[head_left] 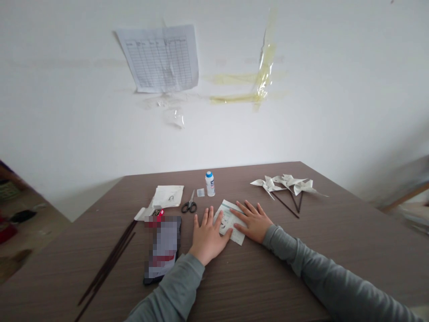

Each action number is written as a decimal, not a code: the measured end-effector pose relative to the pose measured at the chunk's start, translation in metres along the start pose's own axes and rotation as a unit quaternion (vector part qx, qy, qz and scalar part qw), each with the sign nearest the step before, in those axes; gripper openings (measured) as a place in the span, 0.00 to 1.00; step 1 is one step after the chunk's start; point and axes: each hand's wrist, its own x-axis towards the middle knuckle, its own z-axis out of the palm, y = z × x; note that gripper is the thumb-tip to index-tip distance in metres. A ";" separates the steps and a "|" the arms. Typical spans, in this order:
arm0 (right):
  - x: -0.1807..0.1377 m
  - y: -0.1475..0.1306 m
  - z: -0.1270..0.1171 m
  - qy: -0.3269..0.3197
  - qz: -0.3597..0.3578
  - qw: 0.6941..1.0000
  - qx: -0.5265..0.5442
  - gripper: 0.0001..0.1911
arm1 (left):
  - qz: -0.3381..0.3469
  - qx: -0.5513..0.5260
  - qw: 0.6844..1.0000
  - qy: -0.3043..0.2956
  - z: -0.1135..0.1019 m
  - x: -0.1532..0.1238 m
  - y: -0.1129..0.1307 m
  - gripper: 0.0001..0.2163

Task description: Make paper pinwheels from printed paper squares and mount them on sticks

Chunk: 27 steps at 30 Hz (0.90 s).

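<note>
A square sheet of printed paper [231, 223] lies flat and turned at an angle on the brown table. My left hand [210, 237] rests over its left edge, fingers spread. From the other side my right hand [253, 221] lies flat with its fingertips on the paper's right part. Neither hand grips anything. Just beyond the paper stands a white bottle [210, 184] with a blue cap. To the left of the bottle are black-handled scissors [189, 205] and a small clear cap [200, 192].
Paper pinwheels [286, 182] on dark sticks lie at the back right. At left are a stack of paper squares [167, 196], a small red box [157, 214], a phone [164, 250] and several long dark sticks [110, 264]. A wall [228, 138] rises behind the table.
</note>
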 end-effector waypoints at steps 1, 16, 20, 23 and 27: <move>-0.001 0.001 -0.004 -0.011 0.014 1.000 -0.004 0.37 | 0.002 -0.001 1.000 0.002 0.000 0.000 -0.002 0.34; -0.005 0.017 -0.014 -0.038 0.062 0.997 -0.012 0.43 | 0.000 -0.033 0.999 0.041 0.013 0.004 -0.017 0.38; 0.003 0.018 -0.001 0.008 -0.030 0.999 0.032 0.37 | 0.020 -0.016 0.998 0.055 0.013 0.003 -0.009 0.34; 0.010 0.012 0.009 0.042 -0.102 0.992 0.057 0.36 | 0.024 -0.007 0.999 0.027 0.009 0.001 0.002 0.30; 0.011 -0.001 0.014 0.033 -0.130 0.989 0.067 0.38 | 0.059 0.011 0.998 -0.008 0.006 -0.001 0.010 0.29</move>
